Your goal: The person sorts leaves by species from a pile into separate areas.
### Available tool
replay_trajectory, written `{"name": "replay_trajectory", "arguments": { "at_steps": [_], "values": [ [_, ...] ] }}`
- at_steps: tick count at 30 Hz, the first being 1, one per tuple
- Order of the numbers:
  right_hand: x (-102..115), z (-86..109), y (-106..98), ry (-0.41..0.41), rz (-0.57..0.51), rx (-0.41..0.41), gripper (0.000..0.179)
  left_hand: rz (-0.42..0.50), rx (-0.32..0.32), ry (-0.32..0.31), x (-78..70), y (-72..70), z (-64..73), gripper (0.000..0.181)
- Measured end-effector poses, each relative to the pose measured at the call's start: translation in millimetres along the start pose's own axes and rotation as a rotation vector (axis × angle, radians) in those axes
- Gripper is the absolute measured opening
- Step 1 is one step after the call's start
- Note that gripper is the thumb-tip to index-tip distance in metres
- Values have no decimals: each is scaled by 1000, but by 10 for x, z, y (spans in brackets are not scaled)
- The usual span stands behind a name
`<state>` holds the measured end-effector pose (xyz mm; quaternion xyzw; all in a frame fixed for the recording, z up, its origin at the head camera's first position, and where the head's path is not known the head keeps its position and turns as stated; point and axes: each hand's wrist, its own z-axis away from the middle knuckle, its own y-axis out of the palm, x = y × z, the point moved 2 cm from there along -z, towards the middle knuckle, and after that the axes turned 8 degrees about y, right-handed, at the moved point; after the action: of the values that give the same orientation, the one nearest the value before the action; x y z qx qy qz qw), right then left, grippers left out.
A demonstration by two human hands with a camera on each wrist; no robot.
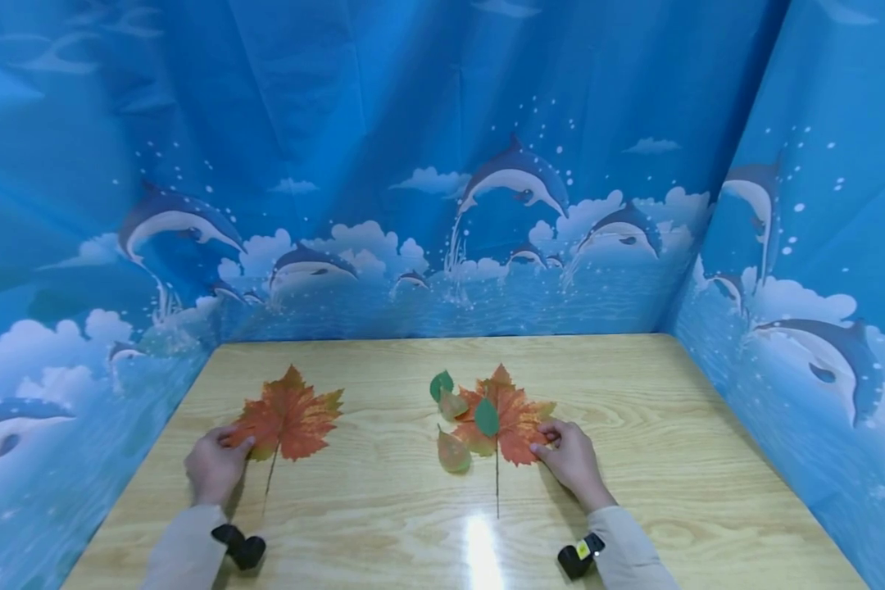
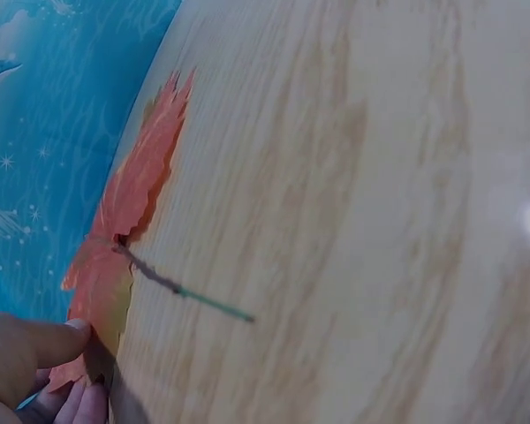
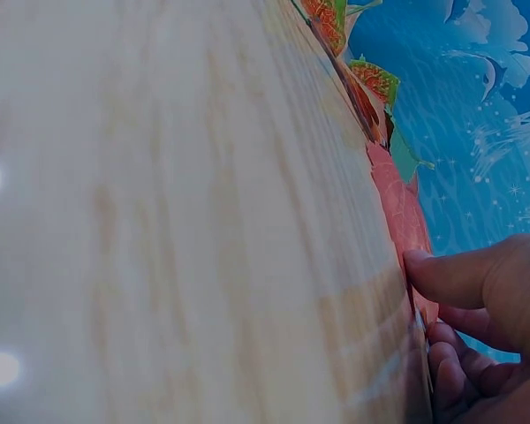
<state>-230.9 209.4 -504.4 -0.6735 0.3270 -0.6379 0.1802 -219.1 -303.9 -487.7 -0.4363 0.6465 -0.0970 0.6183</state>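
Note:
My left hand (image 1: 215, 467) pinches the left lobe of an orange-red maple leaf (image 1: 289, 414), thumb on top and fingers beneath. Its thin stem (image 2: 203, 298) points toward me, green at the tip in the left wrist view. On the right, my right hand (image 1: 571, 460) pinches the right edge of a second maple leaf (image 1: 512, 414) between thumb and fingers. A small green leaf (image 1: 487, 417) lies over the middle of that one. By its left side are a dark green leaf (image 1: 441, 385), a brownish-green leaf (image 1: 452, 404) and a reddish-green leaf (image 1: 453, 451).
The light wood table (image 1: 383, 524) carries all the leaves. Blue curtains (image 1: 383, 147) printed with dolphins and clouds stand behind it and along both sides. Black cameras sit on the left wrist (image 1: 239, 547) and the right wrist (image 1: 581, 555).

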Motion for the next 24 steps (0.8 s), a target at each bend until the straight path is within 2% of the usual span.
{"name": "replay_trajectory", "arguments": {
  "at_steps": [4,12,19,24],
  "values": [
    [2,7,5,-46,-12,-28,22,11,1,-45,35,-51,7,30],
    [0,-10,-12,41,39,29,20,3,-22,-44,99,-87,1,23],
    [31,7,-49,-28,5,5,16,-12,-27,-40,121,-45,-25,19],
    [65,11,-56,46,3,33,16,-12,-26,-41,145,-29,-29,19]
  ]
}}
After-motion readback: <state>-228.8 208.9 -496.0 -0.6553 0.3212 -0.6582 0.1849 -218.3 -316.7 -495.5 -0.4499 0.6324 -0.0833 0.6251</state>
